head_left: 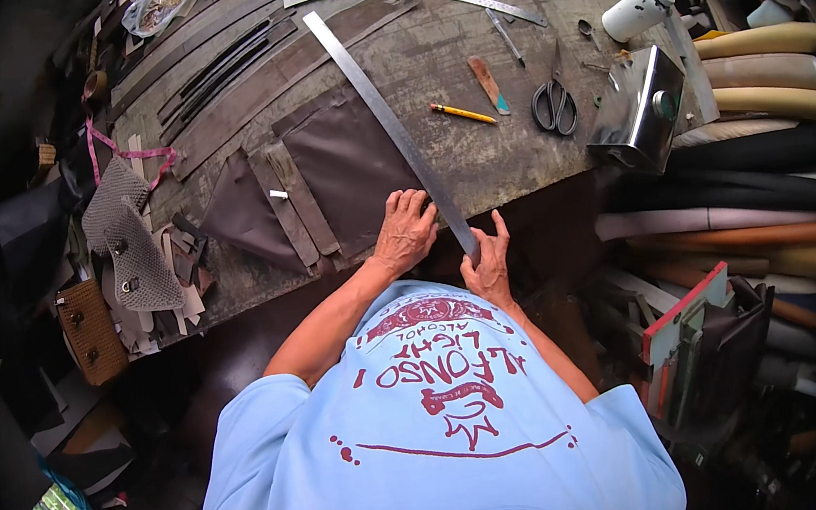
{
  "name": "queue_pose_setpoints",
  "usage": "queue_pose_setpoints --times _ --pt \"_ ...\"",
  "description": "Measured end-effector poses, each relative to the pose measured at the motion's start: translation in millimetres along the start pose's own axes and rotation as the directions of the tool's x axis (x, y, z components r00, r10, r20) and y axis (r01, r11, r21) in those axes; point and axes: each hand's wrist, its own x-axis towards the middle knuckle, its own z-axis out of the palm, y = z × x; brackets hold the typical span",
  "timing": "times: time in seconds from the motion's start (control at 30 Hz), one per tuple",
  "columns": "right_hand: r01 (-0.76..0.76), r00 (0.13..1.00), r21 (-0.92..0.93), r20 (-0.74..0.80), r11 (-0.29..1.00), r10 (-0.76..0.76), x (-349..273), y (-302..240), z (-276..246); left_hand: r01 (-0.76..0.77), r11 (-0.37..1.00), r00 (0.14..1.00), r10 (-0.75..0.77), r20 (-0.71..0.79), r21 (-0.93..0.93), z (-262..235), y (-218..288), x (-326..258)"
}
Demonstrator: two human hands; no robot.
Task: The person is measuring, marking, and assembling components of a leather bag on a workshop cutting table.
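Note:
A long steel ruler (376,102) lies slantwise along the right side of a dark brown leather sheet (342,162) on the worktable. My right hand (492,268) is closed on the ruler's near end, thumb and fingers on either side of it, just past the table edge. Just left of the ruler, my left hand (406,235) has its bent fingers close together on the sheet's near edge; its thumb is hidden. Two narrow brown strips (289,203) lie across the sheet's left part, with a small white piece (278,195) on one.
Right of the ruler lie a pencil (463,114), a flat tool (487,85) and black scissors (553,102). A metal can (638,110) and a white bottle (638,12) stand at the right. Rolled material (763,99) is stacked beyond; leather scraps (189,255) crowd the left edge.

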Motion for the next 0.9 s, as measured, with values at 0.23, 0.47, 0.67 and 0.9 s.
queue_pose_setpoints --times 0.23,0.47,0.67,0.9 --pt "0.023 0.999 -0.055 0.025 0.998 -0.022 -2.5 8.7 7.7 -0.002 1.000 1.000 0.002 -0.016 0.020 1.3 4.9 -9.3" --pt "-0.061 0.993 -0.073 -0.103 0.995 0.054 -10.7 21.1 -18.6 -0.071 0.992 0.997 0.067 -0.041 -0.100 2.1 18.2 -8.4" --pt "-0.191 0.916 -0.262 -0.394 0.946 0.075 17.5 100.5 -116.2 0.397 0.913 0.885 -0.409 -0.222 -0.098 -54.7 -4.0 -57.6" --pt "-0.108 0.981 -0.629 -0.194 0.770 -0.021 93.8 154.2 -186.6 0.719 0.693 0.642 -0.630 -0.437 0.058 -76.8 -80.5 -139.9"
